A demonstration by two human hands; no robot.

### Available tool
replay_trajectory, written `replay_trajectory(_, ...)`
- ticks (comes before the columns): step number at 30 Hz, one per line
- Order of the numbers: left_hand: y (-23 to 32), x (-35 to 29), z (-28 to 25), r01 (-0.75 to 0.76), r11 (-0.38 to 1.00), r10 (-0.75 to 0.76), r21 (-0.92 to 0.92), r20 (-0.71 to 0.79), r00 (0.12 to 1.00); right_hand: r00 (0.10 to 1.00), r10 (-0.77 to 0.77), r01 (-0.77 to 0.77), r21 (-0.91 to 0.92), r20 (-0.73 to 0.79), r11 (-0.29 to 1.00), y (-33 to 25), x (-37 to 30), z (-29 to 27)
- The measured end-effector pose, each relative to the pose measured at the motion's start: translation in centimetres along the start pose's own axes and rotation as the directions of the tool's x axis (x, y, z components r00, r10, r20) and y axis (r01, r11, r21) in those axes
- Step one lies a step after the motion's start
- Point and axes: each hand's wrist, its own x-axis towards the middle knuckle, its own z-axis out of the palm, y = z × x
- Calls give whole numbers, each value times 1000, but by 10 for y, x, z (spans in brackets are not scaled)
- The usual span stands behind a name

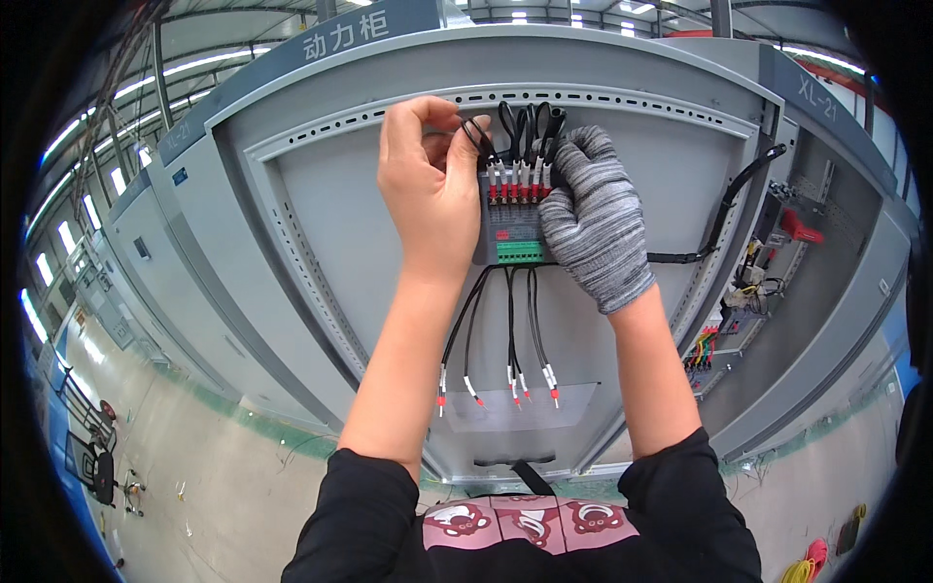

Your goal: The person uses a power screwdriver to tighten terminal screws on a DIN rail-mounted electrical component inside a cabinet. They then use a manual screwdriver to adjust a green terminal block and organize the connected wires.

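Observation:
A dark grey terminal module (517, 222) with a green connector (520, 253) is on the cabinet door's grey inner face. Black wires (520, 126) loop above it, their red-tipped ends (520, 191) in its upper terminals. My bare left hand (432, 180) pinches a black wire at the left of this row, thumb against fingertips. On the row's other side, my right hand (598, 219), in a grey striped knit glove, has its fingers curled against the rightmost wires; its fingertips are partly hidden. Below the module hang several loose black wires (510, 335) with white sleeves and red ferrules.
A thick black cable (724, 214) runs from the door toward the open cabinet (777, 321) at the right, which holds coloured wiring. More grey cabinets (185, 262) line the left. A wheeled chair (97, 457) stands far left; yellow and pink items (807, 565) lie on the floor lower right.

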Motion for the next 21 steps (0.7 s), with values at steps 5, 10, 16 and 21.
replay_trajectory(5,3,0,9,23,996,-25,88,22,999,1000,-1,1,-19,11,1000,-1,2,-5)
replay_trajectory(10,7,4,6,149,978,-156,145,35,987,999,-4,11,152,-47,988,9,-1,1)
replay_trajectory(16,10,4,6,182,983,-185,33,128,974,965,17,84,369,-262,926,15,15,-13)
replay_trajectory(21,7,7,-4,231,971,-209,-64,241,948,914,-392,384,-84,-105,919,10,57,-24)
